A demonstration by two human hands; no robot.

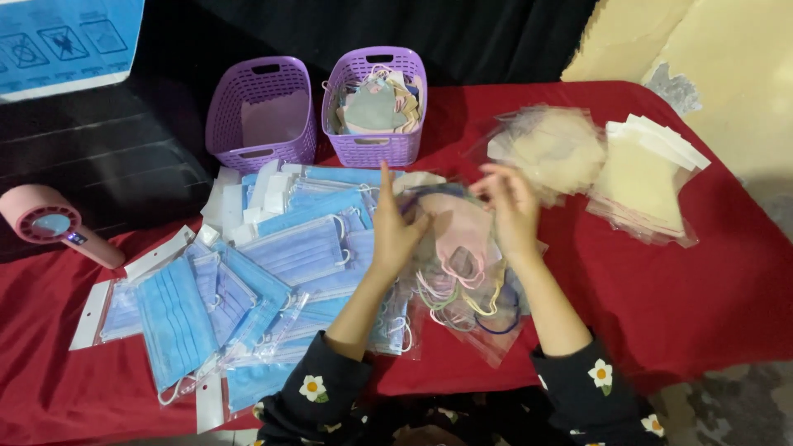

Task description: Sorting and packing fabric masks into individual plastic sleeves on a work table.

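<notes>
My left hand (395, 227) and my right hand (510, 211) both pinch a pink folded face mask (459, 227) by its edges, holding it just above a heap of pastel masks with coloured ear loops (462, 301) on the red tablecloth. To the left spreads a pile of blue flat masks in clear sleeves (248, 289). My sleeves are black with white daisy prints.
Two purple baskets stand at the back: the left one (263, 111) looks bare inside, the right one (376, 103) holds folded masks. Stacks of cream masks in clear bags (595, 161) lie at the right. A pink handheld fan (54, 225) rests at the far left.
</notes>
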